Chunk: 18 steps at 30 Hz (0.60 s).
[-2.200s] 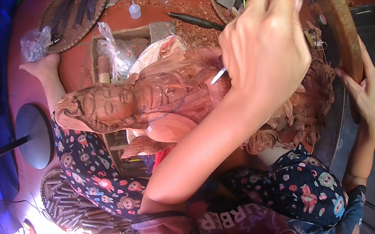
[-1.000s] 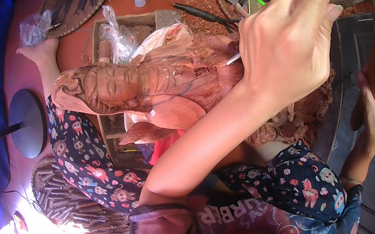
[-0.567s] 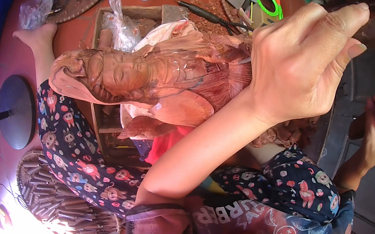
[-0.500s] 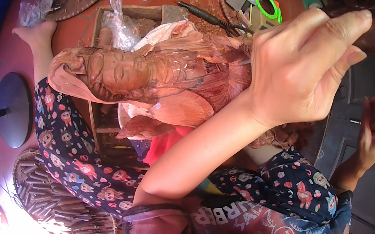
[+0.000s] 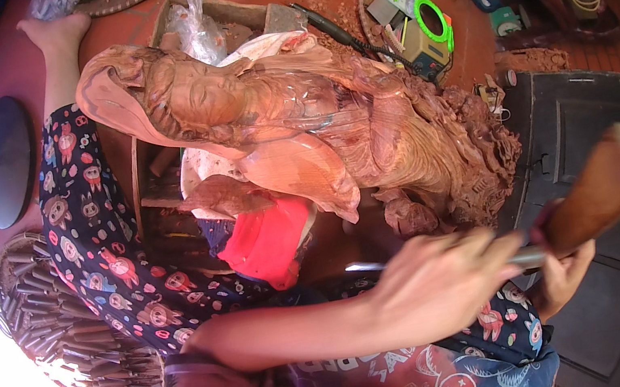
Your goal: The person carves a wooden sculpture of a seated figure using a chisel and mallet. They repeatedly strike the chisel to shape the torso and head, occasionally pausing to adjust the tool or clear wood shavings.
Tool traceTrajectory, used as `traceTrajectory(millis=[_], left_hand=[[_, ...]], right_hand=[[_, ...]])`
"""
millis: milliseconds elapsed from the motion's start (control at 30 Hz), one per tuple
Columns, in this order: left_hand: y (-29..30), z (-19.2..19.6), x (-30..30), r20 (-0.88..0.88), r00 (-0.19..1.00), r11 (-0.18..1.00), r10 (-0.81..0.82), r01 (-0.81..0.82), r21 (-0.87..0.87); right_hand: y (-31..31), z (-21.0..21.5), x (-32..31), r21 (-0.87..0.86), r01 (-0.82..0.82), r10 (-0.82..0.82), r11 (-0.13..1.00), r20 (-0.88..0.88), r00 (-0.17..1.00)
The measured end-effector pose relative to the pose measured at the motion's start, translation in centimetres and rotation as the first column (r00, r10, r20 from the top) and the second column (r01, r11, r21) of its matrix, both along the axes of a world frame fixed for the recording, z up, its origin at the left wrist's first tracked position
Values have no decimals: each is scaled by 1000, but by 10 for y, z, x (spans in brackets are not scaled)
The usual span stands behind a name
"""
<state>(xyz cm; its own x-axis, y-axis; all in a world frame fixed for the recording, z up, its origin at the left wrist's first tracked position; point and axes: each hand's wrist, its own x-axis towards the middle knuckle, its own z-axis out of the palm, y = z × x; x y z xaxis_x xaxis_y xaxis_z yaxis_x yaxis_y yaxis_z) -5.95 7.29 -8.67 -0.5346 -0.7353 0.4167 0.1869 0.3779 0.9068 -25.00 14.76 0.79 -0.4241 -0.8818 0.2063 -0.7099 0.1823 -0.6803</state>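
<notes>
A carved wooden statue of a robed figure (image 5: 297, 118) lies across my lap area, head to the left, propped on cloths and a wooden box. Below its base, my left hand (image 5: 448, 281) is closed around a slim chisel (image 5: 365, 267), whose bright tip points left, apart from the carving. Motion blurs these fingers. Just right of it, my right hand (image 5: 566, 278) grips a brown wooden mallet (image 5: 597, 190), its flat block tilted up to the right. The mallet's lower part sits close to the chisel's rear end; whether they touch I cannot tell.
A round basket of several chisels (image 5: 76, 339) stands at the left, near a black round stand base (image 5: 5, 162). Red cloth (image 5: 269, 241) pads the statue. Beyond are a wooden box (image 5: 247, 15), a black corded tool (image 5: 327, 25) and a green-ringed magnifier (image 5: 431, 21). Dark panels (image 5: 612, 282) lie right.
My left hand has come down from above the statue's lower end towards my lap, uncovering the carving. The mallet in my right hand has risen and moved left, nearer the left hand.
</notes>
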Motion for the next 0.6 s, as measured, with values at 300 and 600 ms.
traceTrajectory(millis=[300, 600], left_hand=[[73, -58, 245, 636, 697, 651, 331, -657, 381], [199, -133, 466, 926, -234, -210, 295, -962, -176]], right_hand=[[-29, -19, 23, 685, -700, 892, 204, 164, 421], [-25, -1, 55, 739, -659, 917, 139, 155, 367]])
